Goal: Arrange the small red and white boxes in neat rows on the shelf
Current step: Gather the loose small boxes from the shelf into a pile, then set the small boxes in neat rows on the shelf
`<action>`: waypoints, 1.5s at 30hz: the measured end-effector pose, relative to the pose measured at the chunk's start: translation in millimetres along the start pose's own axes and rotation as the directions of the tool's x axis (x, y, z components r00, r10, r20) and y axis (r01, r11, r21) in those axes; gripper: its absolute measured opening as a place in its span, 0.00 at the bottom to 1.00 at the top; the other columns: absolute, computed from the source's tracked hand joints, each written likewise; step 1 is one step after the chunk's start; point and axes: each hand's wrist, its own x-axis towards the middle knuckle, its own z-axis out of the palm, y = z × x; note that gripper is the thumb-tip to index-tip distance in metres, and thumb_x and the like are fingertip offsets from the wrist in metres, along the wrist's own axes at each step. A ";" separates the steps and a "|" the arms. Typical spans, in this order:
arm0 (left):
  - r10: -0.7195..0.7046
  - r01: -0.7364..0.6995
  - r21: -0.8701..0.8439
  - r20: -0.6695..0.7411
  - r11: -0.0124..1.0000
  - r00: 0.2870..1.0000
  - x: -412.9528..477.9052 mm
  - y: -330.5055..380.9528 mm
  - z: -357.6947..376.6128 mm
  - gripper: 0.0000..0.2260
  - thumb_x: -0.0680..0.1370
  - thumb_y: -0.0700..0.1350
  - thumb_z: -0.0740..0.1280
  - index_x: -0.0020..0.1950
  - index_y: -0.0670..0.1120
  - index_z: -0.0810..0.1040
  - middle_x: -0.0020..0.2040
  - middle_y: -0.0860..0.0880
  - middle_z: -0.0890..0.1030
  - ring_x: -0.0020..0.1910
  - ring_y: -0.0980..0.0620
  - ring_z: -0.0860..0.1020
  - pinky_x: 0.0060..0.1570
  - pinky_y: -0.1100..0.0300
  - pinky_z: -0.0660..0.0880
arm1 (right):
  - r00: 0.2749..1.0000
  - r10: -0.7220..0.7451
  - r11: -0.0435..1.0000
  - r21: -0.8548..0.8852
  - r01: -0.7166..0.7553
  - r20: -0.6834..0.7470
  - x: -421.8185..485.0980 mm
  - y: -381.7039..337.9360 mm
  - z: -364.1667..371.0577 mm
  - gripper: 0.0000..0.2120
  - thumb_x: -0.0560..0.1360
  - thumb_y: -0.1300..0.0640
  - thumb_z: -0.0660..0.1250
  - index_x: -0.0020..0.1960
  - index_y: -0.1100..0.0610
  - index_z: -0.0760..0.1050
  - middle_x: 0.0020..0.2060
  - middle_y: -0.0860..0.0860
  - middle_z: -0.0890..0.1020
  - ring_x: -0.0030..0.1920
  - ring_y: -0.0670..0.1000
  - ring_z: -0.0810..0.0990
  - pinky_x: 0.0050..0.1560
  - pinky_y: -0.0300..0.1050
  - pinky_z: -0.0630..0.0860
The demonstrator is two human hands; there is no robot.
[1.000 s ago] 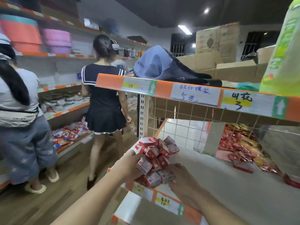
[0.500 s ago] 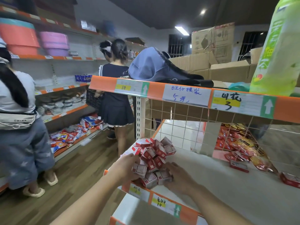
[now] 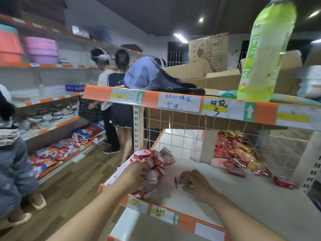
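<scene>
A loose heap of small red and white boxes (image 3: 157,158) lies at the left front corner of the white shelf (image 3: 243,193). My left hand (image 3: 133,176) reaches into the heap and grips one box (image 3: 150,175) near its front. To the right, my right hand (image 3: 196,184) holds a single box (image 3: 181,182) down on the shelf, apart from the heap. One more box (image 3: 147,191) lies by the orange front edge. Two stray red boxes (image 3: 236,171) (image 3: 284,182) sit further right on the shelf.
A wire mesh panel (image 3: 187,136) backs the shelf, with red snack packets (image 3: 232,150) behind it. The upper shelf (image 3: 191,103) carries a blue bag, cardboard cartons and a green bottle (image 3: 265,49). Three people stand in the aisle (image 3: 73,185) to the left.
My right hand has pulled one box out of the heap and moved it right onto bare shelf. My left hand stays in the heap. The two people in the aisle have walked further away.
</scene>
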 end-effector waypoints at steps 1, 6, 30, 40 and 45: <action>0.017 -0.017 -0.007 0.009 1.000 1.000 4.1 6.3 5.6 0.16 0.69 0.51 0.74 0.55 0.51 0.78 0.47 0.55 0.77 0.45 0.55 0.74 0.42 0.64 0.68 | 1.000 0.004 1.000 -0.014 -0.005 -0.016 -6.7 6.9 -5.6 0.17 0.74 0.58 0.65 0.62 0.56 0.72 0.42 0.43 0.66 0.52 0.52 0.69 0.45 0.40 0.61; 0.057 -0.050 -0.112 0.059 0.992 0.997 21.9 42.6 39.9 0.16 0.65 0.50 0.77 0.50 0.51 0.78 0.44 0.56 0.80 0.43 0.57 0.78 0.42 0.60 0.77 | 0.988 0.119 0.993 0.019 -0.118 -0.095 -53.5 46.9 -31.4 0.15 0.72 0.55 0.65 0.57 0.56 0.74 0.47 0.52 0.73 0.50 0.49 0.67 0.44 0.40 0.61; 0.291 -0.235 -0.331 0.131 0.914 0.948 80.2 287.0 197.2 0.13 0.67 0.41 0.76 0.49 0.47 0.77 0.41 0.54 0.78 0.40 0.56 0.76 0.35 0.69 0.66 | 0.861 0.432 0.890 -0.028 -0.456 -0.269 -229.9 243.0 -135.0 0.12 0.75 0.55 0.65 0.58 0.53 0.73 0.50 0.48 0.69 0.52 0.54 0.73 0.49 0.41 0.67; 0.185 -0.163 -0.262 0.058 0.951 0.981 114.3 330.9 254.5 0.16 0.64 0.47 0.79 0.45 0.49 0.77 0.45 0.49 0.79 0.43 0.52 0.77 0.36 0.63 0.65 | 0.840 0.444 0.895 0.119 -0.429 -0.312 -192.1 297.8 -121.1 0.15 0.74 0.56 0.66 0.60 0.51 0.74 0.57 0.54 0.73 0.58 0.58 0.73 0.61 0.48 0.72; 0.166 -0.148 -0.218 0.065 0.965 0.984 135.5 332.6 275.2 0.18 0.64 0.50 0.79 0.50 0.47 0.79 0.50 0.50 0.80 0.46 0.52 0.76 0.40 0.63 0.67 | 0.839 0.431 0.902 0.113 -0.418 -0.332 -167.3 310.4 -112.2 0.17 0.74 0.57 0.65 0.63 0.52 0.73 0.56 0.55 0.72 0.56 0.58 0.73 0.60 0.49 0.73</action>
